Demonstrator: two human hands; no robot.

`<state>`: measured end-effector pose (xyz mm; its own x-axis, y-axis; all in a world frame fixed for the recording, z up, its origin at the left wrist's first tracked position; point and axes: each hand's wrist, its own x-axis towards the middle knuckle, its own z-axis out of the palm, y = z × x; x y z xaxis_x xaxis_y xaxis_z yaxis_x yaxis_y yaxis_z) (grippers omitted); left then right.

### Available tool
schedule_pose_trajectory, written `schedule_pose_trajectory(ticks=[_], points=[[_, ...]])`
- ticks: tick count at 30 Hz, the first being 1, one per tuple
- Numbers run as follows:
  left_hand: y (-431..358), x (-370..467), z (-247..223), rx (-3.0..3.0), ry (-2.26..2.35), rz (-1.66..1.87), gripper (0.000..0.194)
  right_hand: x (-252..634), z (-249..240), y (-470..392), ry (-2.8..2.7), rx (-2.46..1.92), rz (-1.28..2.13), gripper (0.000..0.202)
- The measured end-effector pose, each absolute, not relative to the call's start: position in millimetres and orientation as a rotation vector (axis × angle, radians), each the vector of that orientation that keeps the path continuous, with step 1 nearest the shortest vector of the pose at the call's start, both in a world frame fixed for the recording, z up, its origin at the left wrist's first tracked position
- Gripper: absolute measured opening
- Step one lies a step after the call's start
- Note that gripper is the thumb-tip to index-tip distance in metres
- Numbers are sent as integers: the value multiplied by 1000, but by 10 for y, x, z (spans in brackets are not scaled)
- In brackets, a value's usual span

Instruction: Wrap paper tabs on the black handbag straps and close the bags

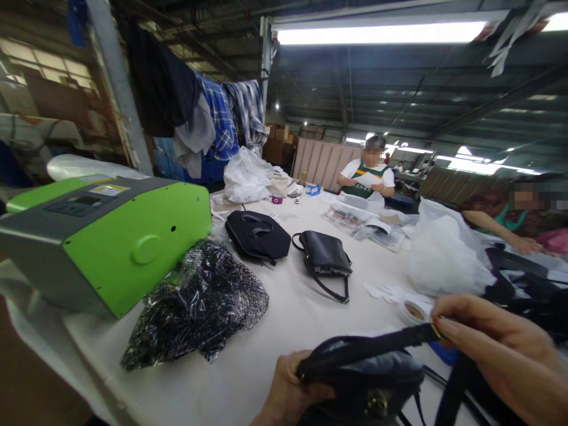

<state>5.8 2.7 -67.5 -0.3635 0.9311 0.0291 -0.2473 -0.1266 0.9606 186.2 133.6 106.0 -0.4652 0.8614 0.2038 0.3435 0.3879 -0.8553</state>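
1. A black handbag [359, 387] is at the bottom of the view, held up in front of the near edge of a white-topped table [284, 322]. A gold-toned clasp [377, 402] shows on its front, and something grey [393, 362], lining or filling, I cannot tell which, shows at its top.
2. The left hand [295, 378] grips the bag's left end, its fingers closed on the black material.
3. The right hand [492, 346] pinches a black strap [384, 345] between thumb and forefinger, at a gold-toned fitting [437, 332]; the strap runs across the bag's top towards the left hand.
4. Just beyond the right hand is a roll of tape [414, 312] with a brown core.
5. Farther in on the table, a black shoulder bag [326, 251] lies with its strap looped out, near a black angular bag [260, 235] with handles.
6. To the left, crumpled black-and-silver patterned plastic film [204, 305] lies against a green-and-grey machine [146, 242].
7. On the right is a bulging translucent white plastic bag [446, 251].
8. Across the table, a co-worker in a green apron [365, 180] holds something white; another person [501, 219] is at the right edge.
9. Behind the machine hang plaid shirts [219, 112], and a tube light [381, 34] glows overhead.
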Motion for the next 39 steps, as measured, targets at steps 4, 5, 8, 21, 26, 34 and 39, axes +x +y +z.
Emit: schedule_pose_trajectory(ticks=[4,5,8,21,26,34,39], points=[[23,21,-751,885,1207,1627,44,2078,669,1625,-1967,-1129,1268,31],[19,17,-771,896,1199,1619,45,2129,572,1624,-1954,-1155,1297,30],[-4,10,-839,901,1193,1597,49,2202,338,1515,-1953,-1172,1304,28],[-14,-260,-712,835,1480,1517,47,2062,-177,1362,-1450,-973,1661,34],[-128,-707,-546,1130,1750,1468,70,1836,-234,1186,-1380,-916,1691,34],[101,-243,309,2299,1895,1114,27,1776,-205,1133,-1453,-890,1634,31],[519,137,331,2512,1797,646,30,1841,4,1132,-1746,-914,1278,17]])
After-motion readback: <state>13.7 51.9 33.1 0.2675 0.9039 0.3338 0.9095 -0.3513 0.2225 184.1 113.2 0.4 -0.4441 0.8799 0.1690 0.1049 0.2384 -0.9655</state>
